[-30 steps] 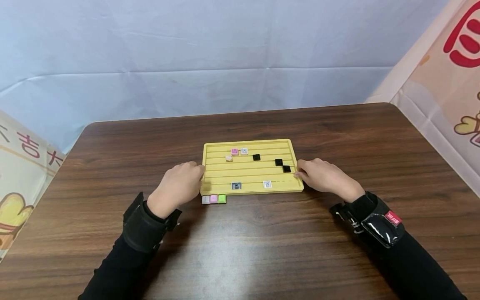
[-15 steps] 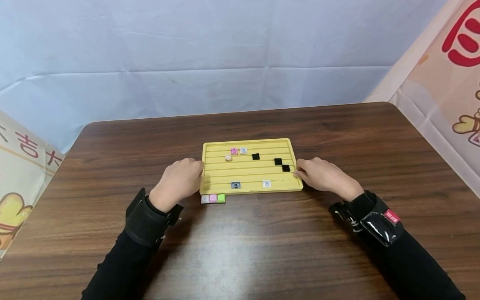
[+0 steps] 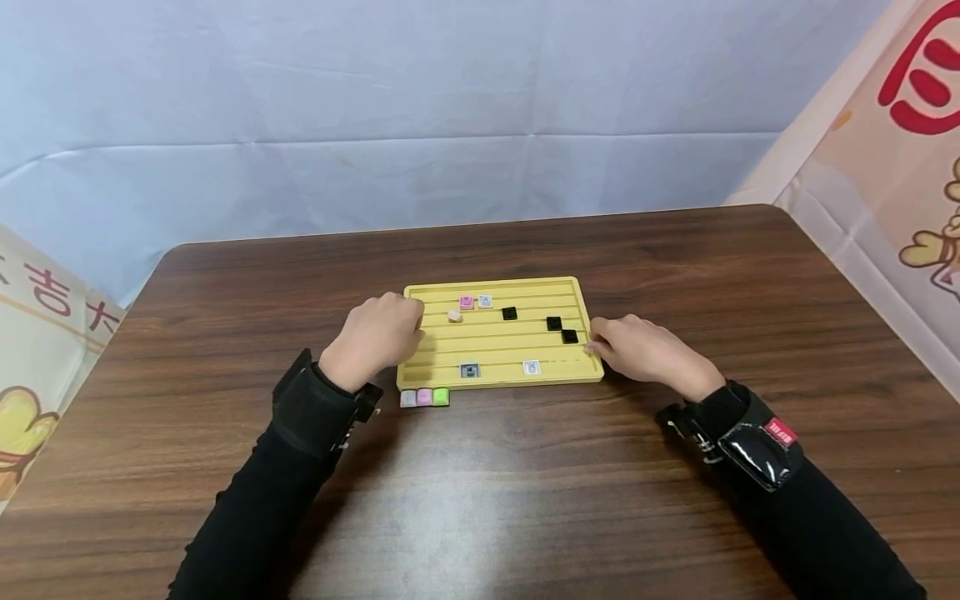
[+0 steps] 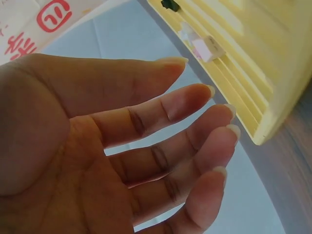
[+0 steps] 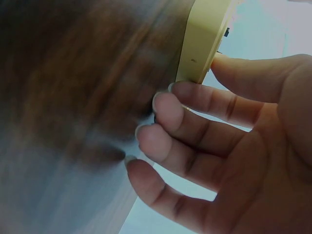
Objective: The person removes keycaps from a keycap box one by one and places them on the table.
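A shallow yellow ridged tray (image 3: 495, 346) lies on the table in the head view. Small square tiles sit on it: a pink tile (image 3: 467, 302), a white tile (image 3: 485, 302), a grey tile (image 3: 469, 371) and several others, some black. My left hand (image 3: 378, 337) is above the tray's left edge; in the left wrist view its fingers are loosely bent, apart from the tray, and hold nothing. At the right edge my right hand (image 3: 637, 350) pinches the tray's side, thumb on the rim (image 5: 204, 39) and index finger against the side in the right wrist view.
A row of three tiles, grey, pink and a green tile (image 3: 441, 397), lies against the tray's front left edge. The brown wooden table (image 3: 540, 483) extends all round. Behind it hangs a pale cloth (image 3: 450, 100), with printed banners at both sides.
My left hand has come away from the tray's left edge, moving up and to the right over it. The right hand stays at the right edge. The tiles keep their places.
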A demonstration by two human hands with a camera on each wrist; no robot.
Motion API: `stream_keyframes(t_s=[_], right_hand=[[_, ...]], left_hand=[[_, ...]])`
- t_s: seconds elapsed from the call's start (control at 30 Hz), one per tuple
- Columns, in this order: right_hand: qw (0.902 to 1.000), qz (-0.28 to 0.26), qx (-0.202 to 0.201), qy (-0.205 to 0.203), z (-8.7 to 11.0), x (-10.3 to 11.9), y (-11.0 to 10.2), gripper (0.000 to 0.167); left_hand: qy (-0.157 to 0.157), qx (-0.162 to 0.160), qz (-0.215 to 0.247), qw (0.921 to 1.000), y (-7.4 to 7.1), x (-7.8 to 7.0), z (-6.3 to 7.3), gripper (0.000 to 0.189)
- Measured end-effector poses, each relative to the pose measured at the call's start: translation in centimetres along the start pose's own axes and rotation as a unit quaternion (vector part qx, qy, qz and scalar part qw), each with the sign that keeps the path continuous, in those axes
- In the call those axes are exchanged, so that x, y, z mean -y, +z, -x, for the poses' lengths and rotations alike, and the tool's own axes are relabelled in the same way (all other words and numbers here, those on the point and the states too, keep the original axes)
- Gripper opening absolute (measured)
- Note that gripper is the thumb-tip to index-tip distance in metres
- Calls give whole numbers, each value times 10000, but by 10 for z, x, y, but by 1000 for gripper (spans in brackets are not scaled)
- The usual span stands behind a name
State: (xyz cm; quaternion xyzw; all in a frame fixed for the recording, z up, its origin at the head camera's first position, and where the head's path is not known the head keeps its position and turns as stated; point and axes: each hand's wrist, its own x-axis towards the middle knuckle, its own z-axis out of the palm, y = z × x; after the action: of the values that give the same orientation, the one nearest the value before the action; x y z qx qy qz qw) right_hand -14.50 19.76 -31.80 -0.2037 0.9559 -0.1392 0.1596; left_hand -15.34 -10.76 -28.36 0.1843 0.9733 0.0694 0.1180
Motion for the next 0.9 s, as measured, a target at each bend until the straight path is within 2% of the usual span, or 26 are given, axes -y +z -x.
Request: stream_keyframes(t_s=[0.13,0.27,0.5,0.9], right_hand=[[10000,-14,34,5,-1,0,0,15],[10000,-14,30,9,-1,-1,0,15],[10000,-11,56,31,-1,-1,1,16],[10000,-27,34,35,-1,-1,1,16]], left_hand=[[22,63,10,10000,-5,-5,-9,13],[165,-21,-24,9999,-7,-9,-19,13],[283,8,-131,9995,-3,-14,-38,18],[312,192,-227,9991,11,-16,-56,22]])
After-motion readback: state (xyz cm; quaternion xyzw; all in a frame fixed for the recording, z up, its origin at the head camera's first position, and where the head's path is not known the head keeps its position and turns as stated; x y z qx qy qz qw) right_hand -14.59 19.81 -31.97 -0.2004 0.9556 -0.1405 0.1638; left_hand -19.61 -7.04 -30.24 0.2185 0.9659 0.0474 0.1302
